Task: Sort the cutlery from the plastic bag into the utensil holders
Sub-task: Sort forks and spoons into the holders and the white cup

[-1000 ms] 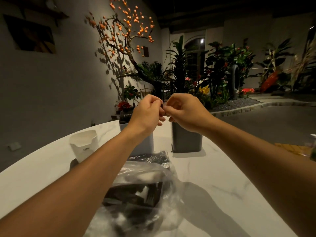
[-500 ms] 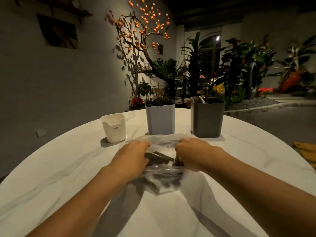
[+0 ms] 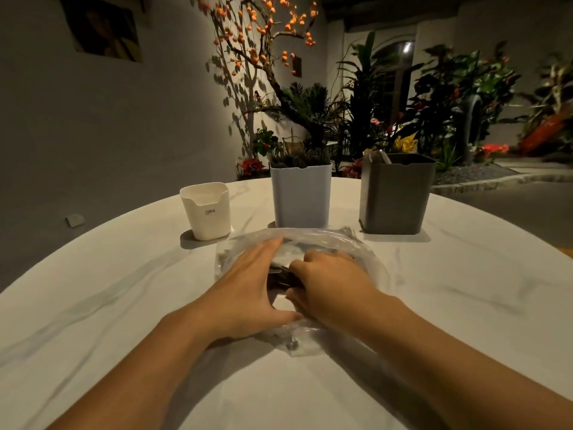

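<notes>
Resting on plastic bag (image 3: 366, 259): both hands.

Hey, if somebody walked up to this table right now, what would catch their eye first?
Probably the two hands, left hand and right hand, laid on the clear plastic bag of dark cutlery at the table's middle. Behind the bag stand three holders in a row: a small white holder on the left, a pale blue holder in the middle, a dark grey holder on the right. Behind them glows an orange-blossomed tree.

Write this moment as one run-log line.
stage: reaching into clear plastic bag | left hand: flat on bag | right hand: curled in dark cutlery | grip: unclear
</notes>
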The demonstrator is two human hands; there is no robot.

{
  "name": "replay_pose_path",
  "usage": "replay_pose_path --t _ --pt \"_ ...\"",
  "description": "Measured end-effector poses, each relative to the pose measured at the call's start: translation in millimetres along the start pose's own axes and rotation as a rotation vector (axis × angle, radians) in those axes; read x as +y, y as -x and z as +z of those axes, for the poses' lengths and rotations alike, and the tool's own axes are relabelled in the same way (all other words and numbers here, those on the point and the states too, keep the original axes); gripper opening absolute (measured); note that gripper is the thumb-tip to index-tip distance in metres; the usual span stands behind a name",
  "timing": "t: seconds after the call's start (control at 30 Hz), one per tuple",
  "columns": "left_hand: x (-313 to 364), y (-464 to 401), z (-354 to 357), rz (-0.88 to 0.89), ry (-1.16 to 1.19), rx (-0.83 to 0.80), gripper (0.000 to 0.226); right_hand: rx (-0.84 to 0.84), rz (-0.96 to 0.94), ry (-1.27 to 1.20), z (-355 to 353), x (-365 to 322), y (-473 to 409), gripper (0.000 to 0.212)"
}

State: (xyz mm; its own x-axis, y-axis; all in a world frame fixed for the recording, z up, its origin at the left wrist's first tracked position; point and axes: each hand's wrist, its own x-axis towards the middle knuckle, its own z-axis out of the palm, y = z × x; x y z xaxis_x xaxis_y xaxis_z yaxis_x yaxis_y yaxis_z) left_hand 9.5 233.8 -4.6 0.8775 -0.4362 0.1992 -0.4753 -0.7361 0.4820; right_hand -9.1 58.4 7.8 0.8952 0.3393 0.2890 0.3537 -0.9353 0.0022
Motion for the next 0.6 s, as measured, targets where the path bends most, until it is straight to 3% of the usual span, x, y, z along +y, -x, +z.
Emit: replay_pose_path --t 0.23,0.43,0.6 --pt "3.3 5.4 -0.3 0.06 -0.089 0.13 0.087 0.064 -0.108 0.131 -8.4 -2.0 5.6 0.03" --pt "7.1 9.8 3.7 0.092 -0.076 0.248 0.055 0.045 0.055 0.026 -2.8 -6.4 10.9 0.042" --pt "12.0 12.9 7.4 0.11 -0.083 0.306 0.046 -0.002 0.099 -0.027 -4.3 -5.6 7.9 0.028"
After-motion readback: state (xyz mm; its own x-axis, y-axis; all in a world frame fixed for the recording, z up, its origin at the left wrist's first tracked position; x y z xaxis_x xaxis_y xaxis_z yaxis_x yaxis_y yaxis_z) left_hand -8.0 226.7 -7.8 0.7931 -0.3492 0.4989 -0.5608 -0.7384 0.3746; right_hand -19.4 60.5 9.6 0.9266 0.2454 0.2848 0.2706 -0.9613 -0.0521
